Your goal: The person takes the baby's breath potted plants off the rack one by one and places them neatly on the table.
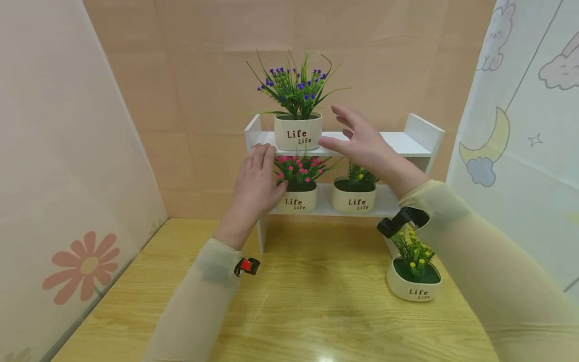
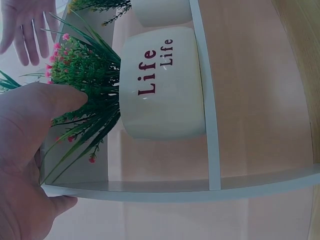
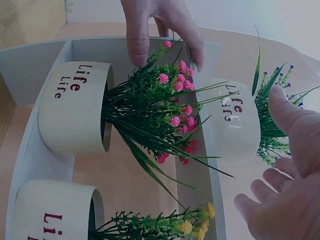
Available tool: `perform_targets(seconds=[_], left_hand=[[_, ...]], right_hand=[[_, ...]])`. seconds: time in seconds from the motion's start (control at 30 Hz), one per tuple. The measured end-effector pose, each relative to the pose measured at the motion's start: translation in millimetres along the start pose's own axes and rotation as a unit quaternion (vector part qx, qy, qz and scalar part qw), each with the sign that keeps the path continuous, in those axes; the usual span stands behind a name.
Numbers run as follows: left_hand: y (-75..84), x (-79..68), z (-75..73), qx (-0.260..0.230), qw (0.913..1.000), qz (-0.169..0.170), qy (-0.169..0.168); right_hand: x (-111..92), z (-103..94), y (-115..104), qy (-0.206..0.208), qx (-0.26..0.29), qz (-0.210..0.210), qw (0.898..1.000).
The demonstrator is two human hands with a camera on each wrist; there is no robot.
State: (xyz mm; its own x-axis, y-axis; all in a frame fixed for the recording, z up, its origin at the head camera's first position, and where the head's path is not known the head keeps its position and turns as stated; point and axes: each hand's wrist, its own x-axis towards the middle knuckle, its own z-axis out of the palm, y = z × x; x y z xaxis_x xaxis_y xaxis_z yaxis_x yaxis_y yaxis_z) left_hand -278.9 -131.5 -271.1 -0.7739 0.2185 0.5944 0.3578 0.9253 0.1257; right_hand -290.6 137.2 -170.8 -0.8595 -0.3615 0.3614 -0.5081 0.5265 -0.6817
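Observation:
A cream pot of purple flowers (image 1: 298, 133) stands upright on the top board of a white shelf (image 1: 393, 143). My right hand (image 1: 364, 146) is just right of this pot, fingers spread and thumb tip near its base; contact cannot be told. My left hand (image 1: 255, 178) is at the shelf's left front corner, fingers at the top board's edge, left of the pot. Its thumb extends in front of the pink flowers (image 2: 75, 65) below, whose cream pot (image 2: 162, 85) sits on the lower board. Neither hand visibly holds a pot.
Beside the pink-flower pot on the lower board is a yellow-flower pot (image 1: 355, 198). Another yellow-flower pot (image 1: 413, 284) stands on the wooden table (image 1: 289, 301) at right, below my right forearm. Printed curtains (image 1: 520, 176) flank the table, with a plain backdrop behind.

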Motion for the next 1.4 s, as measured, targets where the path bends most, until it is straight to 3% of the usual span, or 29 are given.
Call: perform_targets(seconds=[0.67, 1.4], left_hand=[[0.8, -2.5, -0.3, 0.007, 0.9999, 0.006, 0.007], [-0.8, 0.3, 1.4, 0.007, 1.0000, 0.002, 0.004]], right_hand=[[36.3, 19.8, -9.7, -0.012, 0.021, 0.030, 0.999], [54.5, 27.4, -8.7, -0.027, 0.043, 0.038, 0.998]])
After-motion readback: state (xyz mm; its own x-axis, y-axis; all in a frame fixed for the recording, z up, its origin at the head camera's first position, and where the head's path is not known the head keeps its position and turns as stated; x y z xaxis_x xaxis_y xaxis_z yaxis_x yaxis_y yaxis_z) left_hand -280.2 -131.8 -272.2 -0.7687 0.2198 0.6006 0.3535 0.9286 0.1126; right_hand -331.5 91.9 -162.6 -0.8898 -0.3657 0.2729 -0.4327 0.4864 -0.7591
